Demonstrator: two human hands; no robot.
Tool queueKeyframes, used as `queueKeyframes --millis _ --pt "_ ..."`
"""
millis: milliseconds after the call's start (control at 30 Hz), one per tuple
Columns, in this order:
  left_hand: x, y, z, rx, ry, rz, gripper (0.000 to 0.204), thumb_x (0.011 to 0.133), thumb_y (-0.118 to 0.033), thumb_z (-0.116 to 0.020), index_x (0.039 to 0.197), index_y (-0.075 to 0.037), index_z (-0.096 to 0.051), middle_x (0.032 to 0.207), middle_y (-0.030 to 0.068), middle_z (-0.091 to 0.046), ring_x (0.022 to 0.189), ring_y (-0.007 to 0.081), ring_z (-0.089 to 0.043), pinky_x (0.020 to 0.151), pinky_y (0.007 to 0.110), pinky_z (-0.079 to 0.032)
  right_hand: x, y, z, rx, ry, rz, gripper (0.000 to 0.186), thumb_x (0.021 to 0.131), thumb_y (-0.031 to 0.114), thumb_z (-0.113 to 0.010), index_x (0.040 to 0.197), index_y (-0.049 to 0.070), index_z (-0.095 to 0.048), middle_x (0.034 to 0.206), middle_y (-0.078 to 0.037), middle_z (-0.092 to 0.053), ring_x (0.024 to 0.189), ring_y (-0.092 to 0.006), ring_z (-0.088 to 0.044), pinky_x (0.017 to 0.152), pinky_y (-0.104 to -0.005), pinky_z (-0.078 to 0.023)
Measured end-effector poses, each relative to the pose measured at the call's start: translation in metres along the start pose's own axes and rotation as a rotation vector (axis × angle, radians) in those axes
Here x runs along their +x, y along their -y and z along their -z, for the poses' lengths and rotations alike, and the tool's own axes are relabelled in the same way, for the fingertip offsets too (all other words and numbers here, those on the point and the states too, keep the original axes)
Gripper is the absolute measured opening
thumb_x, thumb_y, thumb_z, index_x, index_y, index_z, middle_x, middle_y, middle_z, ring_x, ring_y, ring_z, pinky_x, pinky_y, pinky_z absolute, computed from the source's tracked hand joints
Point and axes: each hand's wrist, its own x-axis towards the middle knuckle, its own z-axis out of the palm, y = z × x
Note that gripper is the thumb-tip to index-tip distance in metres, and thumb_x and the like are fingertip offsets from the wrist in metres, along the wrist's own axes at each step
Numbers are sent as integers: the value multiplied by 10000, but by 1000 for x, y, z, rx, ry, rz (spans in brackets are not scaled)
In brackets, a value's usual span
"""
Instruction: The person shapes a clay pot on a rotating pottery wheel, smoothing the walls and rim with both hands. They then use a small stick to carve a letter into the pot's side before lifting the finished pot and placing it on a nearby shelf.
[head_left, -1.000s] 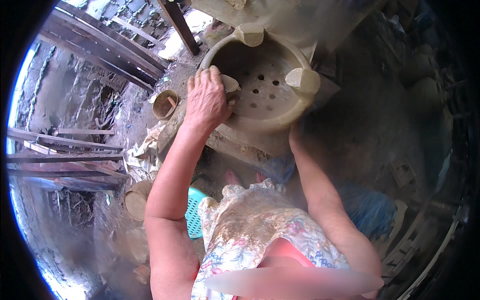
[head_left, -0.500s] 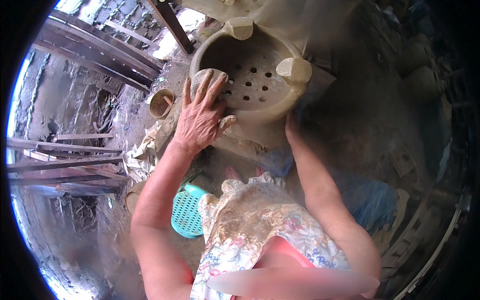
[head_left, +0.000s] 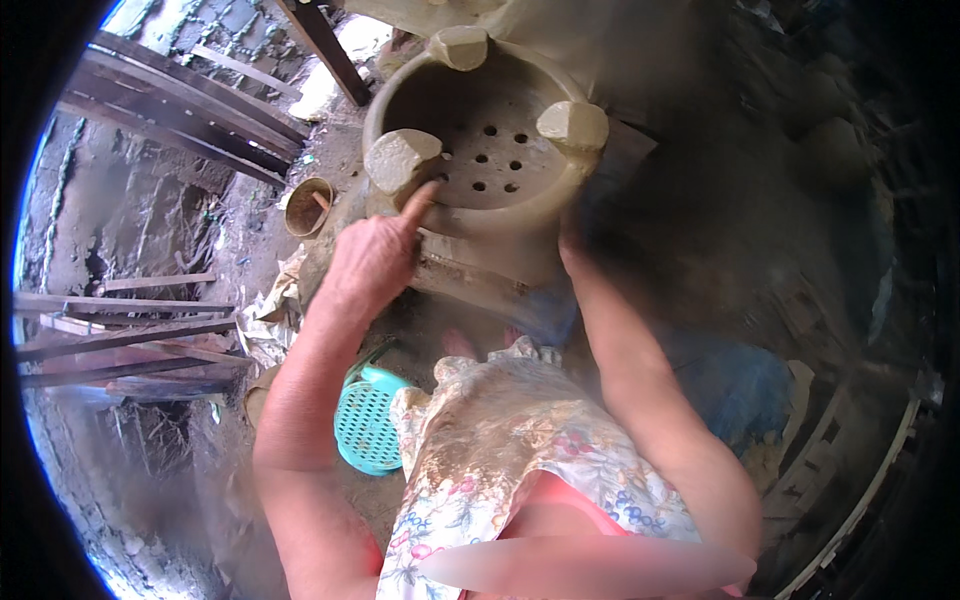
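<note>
Now, there we had it: the left hand (head_left: 375, 255) in close, index finger out, its tip right by the inner foot of the left lug (head_left: 403, 160). The other fingers were turned from us; how far they were closed, we couldn't tell, and we saw nothing in that grip. The pot (head_left: 495, 217) sat on a stand (head_left: 465, 270), bare strip showing along the stand's near edge. And the right hand (head_left: 571, 240)? Tucked against the pot's near-right wall, mostly hidden, its fingers a mystery to us.

This looked like finger work at the lug's joint, and we judged it wanted a light, even touch: fingertip flat, short strokes, lug unpushed. We'd have wanted care around the holes (head_left: 490, 131) as well, since soft clay, if soft it was, could smear into them. A steady right hand seemed the best brace.
</note>
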Motion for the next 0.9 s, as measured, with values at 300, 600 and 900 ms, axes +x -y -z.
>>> queueKeyframes --millis 300,600,900 --pt "4 -61 -40 -617 -49 204 735 742 -13 -588 1379 -56 -224 664 209 -591 682 357 -630 650 419 -488 -38 4 -10 -42 -5 19 688 867 531 -491 1388 108 -341 1382 -118 -380 1175 -272 -460 947 -439 -378" --pt "37 -138 -35 -550 53 268 916 727 -118 -610 1389 110 -19 768 308 -604 788 454 -603 735 465 -487 -58 -28 23 -5 304 -270 792 790 664 -510 1413 223 -299 1409 -59 -331 1137 -266 -473 875 -456 -409" --pt "13 -109 -54 -301 -182 253 898 759 -92 -565 1429 12 23 701 235 -623 646 408 -617 591 493 -502 -48 -12 15 -21 259 -305 820 800 663 -505 1429 191 -269 1426 -80 -304 1158 -326 -446 868 -465 -433"
